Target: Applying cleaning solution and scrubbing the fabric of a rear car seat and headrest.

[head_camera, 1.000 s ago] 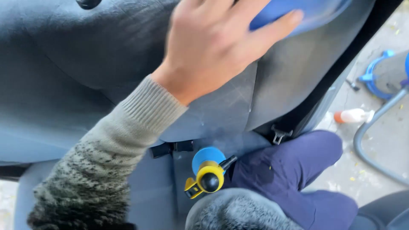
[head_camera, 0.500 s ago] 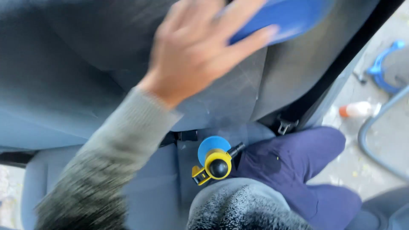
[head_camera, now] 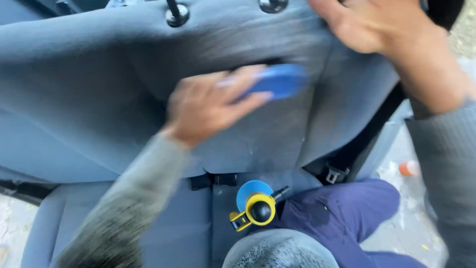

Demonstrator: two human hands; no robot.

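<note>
My left hand point(head_camera: 213, 104) presses a blue scrubbing pad point(head_camera: 277, 80) flat against the grey fabric backrest of a car seat point(head_camera: 99, 99), near the middle of its upper part. The hand and pad are blurred with motion. My right hand point(head_camera: 367, 25) grips the top right edge of the same backrest, its grey sleeve running down the right side. A small power tool point(head_camera: 255, 208) with a yellow and black body and a round blue pad lies on the seat cushion point(head_camera: 183, 233) below.
My knee in dark blue trousers point(head_camera: 342, 218) rests on the cushion beside the tool. Two metal headrest posts point(head_camera: 176, 15) stick up from the backrest top. A seat belt buckle point(head_camera: 337, 173) sits at the seat's right. An orange-capped bottle point(head_camera: 409, 167) lies on the ground outside.
My left hand has slid the blue pad down and left from the backrest's upper right to its middle. My right hand has come into view on the backrest's top edge.
</note>
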